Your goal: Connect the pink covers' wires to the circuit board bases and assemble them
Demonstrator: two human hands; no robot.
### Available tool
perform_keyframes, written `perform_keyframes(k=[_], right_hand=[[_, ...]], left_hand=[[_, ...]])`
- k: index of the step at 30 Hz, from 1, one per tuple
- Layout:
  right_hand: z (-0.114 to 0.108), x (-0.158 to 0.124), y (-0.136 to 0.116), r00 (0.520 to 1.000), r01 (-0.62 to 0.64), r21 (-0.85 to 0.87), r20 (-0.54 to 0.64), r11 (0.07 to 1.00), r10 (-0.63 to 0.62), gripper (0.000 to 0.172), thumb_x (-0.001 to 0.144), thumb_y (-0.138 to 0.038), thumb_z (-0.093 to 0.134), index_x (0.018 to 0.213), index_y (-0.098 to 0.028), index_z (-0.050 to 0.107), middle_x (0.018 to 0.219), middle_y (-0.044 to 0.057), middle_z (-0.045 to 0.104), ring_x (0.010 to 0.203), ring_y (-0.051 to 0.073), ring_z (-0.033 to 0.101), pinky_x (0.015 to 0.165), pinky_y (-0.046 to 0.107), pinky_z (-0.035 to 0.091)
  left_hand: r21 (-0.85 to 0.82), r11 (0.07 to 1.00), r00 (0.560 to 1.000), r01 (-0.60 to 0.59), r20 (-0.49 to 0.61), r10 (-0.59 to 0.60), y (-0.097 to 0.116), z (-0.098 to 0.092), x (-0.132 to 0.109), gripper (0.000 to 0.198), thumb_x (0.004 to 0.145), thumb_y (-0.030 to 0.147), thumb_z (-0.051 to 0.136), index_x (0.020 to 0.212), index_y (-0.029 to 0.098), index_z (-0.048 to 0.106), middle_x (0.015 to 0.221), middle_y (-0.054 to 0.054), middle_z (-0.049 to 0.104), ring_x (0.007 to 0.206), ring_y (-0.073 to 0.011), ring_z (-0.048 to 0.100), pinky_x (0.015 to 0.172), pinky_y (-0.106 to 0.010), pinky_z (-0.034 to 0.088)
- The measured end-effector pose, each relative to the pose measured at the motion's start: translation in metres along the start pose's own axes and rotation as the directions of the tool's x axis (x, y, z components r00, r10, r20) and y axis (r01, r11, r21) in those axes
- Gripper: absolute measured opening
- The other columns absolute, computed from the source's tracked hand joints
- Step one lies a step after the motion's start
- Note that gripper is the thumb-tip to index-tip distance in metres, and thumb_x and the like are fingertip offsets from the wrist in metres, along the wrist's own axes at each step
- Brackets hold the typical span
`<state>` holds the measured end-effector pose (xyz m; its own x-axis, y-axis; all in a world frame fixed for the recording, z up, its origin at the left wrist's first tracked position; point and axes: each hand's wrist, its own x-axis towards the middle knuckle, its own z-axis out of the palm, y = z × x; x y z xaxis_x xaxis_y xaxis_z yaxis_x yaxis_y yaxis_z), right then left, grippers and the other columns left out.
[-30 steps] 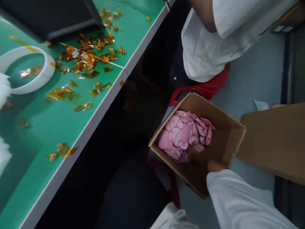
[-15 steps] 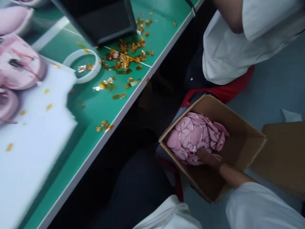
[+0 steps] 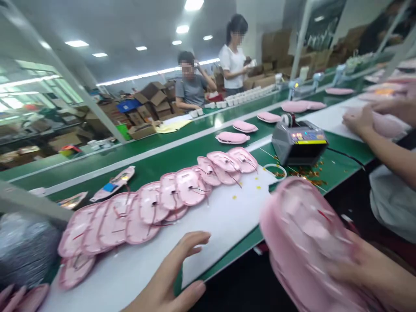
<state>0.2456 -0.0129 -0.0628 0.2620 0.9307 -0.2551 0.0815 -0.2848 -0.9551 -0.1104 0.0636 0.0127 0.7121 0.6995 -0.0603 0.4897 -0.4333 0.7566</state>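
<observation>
Pink oval padded pieces [image 3: 305, 242], a blurred stack, gripped by right hand [image 3: 373, 273] fingers; left hand [image 3: 169, 281] fingers spread, resting on white sheet [image 3: 224, 221] on surface.

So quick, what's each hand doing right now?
Left hand: open, holding nothing, resting at the edge of the white sheet.
Right hand: closed on a stack of pink pads.
</observation>
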Motion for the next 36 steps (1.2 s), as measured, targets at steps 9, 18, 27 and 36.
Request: perform_keyframes(k=[9,18,27,36], right_hand=[[0.2,0.144,-0.137,0.966,0.008,0.48,0.223,0.877,-0.131,0.037,0.059,-0.035,0.082,0.087,-0.014,0.068,0.089,0.008,0.071,0.082,0.021,0.065,0.067,0.027,0.053],[0.16,0.191,-0.138,0.954,0.089,0.51,0.205,0.855,-0.221,0.028,0.062,-0.036,0.079,0.082,-0.02,0.067,0.086,0.004,0.07,0.083,0.021,0.065,0.077,0.034,0.057],[0.132,0.177,-0.16,0.689,0.587,0.11,0.451,0.802,-0.567,0.022,0.068,-0.03,0.078,0.088,-0.02,0.076,0.099,0.007,0.071,0.096,0.025,0.063,0.094,0.038,0.049],[0.05,0.207,-0.126,0.91,0.318,0.117,0.24,0.941,-0.337,0.046,0.056,-0.029,0.078,0.099,-0.017,0.068,0.085,0.005,0.068,0.068,0.018,0.062,0.057,0.028,0.054]], left_hand=[[-0.746,0.658,0.875,-0.106,-0.384,-0.295,-0.048,-0.059,0.098,0.051,0.091,0.034,0.054,0.134,0.011,0.039,0.115,-0.017,0.061,0.095,-0.0226,0.064,0.081,-0.03,0.055],[-0.376,0.919,0.864,0.121,-0.415,-0.284,-0.076,-0.094,0.116,0.043,0.072,0.0,0.049,0.112,0.006,0.064,0.086,-0.011,0.064,0.081,-0.0212,0.061,0.078,-0.032,0.049],[0.158,0.975,0.894,-0.155,-0.398,0.206,-0.054,-0.1,0.113,0.081,0.07,0.016,0.074,0.144,0.022,0.041,0.151,-0.012,0.035,0.141,-0.0313,0.029,0.116,-0.045,0.029],[0.449,0.821,0.848,-0.353,-0.218,0.483,-0.067,-0.116,0.115,0.046,0.089,0.004,0.036,0.128,0.02,0.056,0.131,-0.011,0.058,0.123,-0.0244,0.051,0.109,-0.044,0.039]])
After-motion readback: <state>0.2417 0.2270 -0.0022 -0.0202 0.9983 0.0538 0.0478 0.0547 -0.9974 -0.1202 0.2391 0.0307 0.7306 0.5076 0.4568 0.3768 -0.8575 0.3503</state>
